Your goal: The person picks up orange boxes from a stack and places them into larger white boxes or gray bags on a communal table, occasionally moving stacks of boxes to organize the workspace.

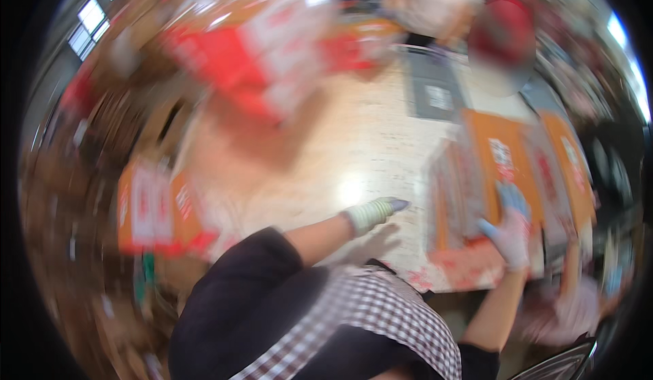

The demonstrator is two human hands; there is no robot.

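My left hand (pixel 377 215), in a pale striped glove with purplish fingertips, is held over the pale tabletop (pixel 320 149) near its front edge. Seen edge-on and a little blurred, its fingers stretch to the right with nothing visible in them. To the right, my right hand (pixel 511 234) wears a whitish glove with blue fingertips. Thumb and fingers spread apart, it rests on the near end of an orange flat package (pixel 507 152) with white and red print. Beside that lie several similar orange and grey packages (pixel 452 190), partly overlapping, and the motion smears their edges.
A large red, white and orange carton (pixel 252 54) blurs across the far left. Orange and white cartons (pixel 160 206) sit at the left edge. Grey flat packages (pixel 435 84) lie at the far side. A person's forearm (pixel 570 268) reaches in at right; others stand across the table.
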